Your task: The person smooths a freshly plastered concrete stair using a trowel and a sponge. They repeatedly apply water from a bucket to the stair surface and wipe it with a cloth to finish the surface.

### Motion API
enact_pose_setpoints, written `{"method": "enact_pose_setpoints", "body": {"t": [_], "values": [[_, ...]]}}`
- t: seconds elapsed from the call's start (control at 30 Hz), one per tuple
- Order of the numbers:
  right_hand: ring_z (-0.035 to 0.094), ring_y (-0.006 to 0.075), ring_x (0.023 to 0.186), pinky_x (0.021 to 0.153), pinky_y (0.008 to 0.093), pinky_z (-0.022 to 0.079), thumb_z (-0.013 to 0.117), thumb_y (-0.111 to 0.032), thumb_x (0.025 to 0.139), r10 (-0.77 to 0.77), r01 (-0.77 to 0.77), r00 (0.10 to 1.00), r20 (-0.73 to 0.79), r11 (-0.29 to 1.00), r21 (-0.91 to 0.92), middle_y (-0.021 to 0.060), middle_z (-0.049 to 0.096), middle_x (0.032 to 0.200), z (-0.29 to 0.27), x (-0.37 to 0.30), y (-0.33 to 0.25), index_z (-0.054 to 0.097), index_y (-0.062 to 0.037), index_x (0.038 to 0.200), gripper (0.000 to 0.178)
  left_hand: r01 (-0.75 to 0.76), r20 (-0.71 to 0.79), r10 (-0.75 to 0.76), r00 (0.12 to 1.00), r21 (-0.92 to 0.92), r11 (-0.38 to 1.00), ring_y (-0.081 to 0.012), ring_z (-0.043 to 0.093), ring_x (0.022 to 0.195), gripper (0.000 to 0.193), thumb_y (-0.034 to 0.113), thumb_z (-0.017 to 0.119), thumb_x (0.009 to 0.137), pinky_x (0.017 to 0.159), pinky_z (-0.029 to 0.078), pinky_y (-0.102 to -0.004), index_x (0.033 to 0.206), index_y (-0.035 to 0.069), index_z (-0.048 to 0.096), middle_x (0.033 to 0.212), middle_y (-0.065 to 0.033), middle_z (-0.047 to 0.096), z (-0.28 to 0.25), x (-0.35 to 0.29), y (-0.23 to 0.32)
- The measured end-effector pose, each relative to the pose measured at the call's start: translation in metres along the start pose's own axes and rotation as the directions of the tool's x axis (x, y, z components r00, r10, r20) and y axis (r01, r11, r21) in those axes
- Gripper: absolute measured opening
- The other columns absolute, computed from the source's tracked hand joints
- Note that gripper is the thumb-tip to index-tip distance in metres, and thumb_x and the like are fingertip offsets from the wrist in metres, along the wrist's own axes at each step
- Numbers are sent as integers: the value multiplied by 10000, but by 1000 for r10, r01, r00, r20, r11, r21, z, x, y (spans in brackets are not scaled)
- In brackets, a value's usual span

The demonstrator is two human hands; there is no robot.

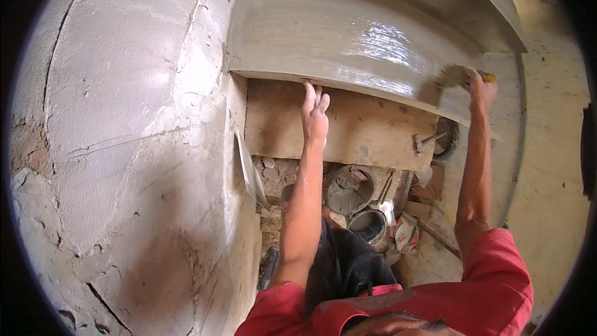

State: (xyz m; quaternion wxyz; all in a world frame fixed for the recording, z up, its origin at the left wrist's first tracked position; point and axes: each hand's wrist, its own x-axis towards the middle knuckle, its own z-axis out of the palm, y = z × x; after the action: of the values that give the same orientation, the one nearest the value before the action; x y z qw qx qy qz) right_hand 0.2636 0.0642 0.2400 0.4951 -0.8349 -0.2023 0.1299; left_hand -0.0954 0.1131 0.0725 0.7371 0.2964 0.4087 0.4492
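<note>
A wet grey slab (298, 31) of smooth plaster or cement runs across the top of the head view, shining where it is moist. My right hand (482, 91) grips a brush (453, 77) by its orange-yellow end, against the slab's right part; the brush is smeared by motion. My left hand (316, 115) is raised to the slab's front edge, fingers stretched out and fingertips touching its underside. It holds nothing.
A rough, cracked wall (118, 87) stands at the left. Below the slab are a board (373, 130) with a hammer-like tool (426, 142), a round basin (350, 193) of grey mix, a bucket (368, 227) and a sack (406, 234). A thin pale sheet (250, 171) leans by the wall.
</note>
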Motion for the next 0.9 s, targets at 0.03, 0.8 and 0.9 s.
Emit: {"method": "enact_pose_setpoints", "body": {"t": [0.03,0.8,0.9], "values": [[765,234,971,851,375,669,747,-183,967,-82,82,996,-15,996,-41,161,759,1113,-14,-3,-2,745,47,1190,321,-10,19,10,1000,-2,1000,-351,270,1611,781,17,517,1067,1283,270,-377,1698,-2,57,1789,-197,84,-1,0,-1],[758,208,984,892,336,630,730,-210,967,-173,157,976,135,980,121,102,784,1089,-138,38,46,792,3,1165,297,31,106,-48,993,159,987,-361,365,1570,853,-20,514,1035,1240,318,-385,1713,46,0,1787,-189,123,36,-14,-55],[754,238,993,902,362,653,746,-207,952,-179,59,904,389,952,301,139,751,1127,-41,31,33,744,42,1210,358,26,123,-55,991,221,975,-370,360,1572,866,-25,510,1025,1222,352,-380,1712,45,-13,1778,-203,150,53,-19,-71]]}}
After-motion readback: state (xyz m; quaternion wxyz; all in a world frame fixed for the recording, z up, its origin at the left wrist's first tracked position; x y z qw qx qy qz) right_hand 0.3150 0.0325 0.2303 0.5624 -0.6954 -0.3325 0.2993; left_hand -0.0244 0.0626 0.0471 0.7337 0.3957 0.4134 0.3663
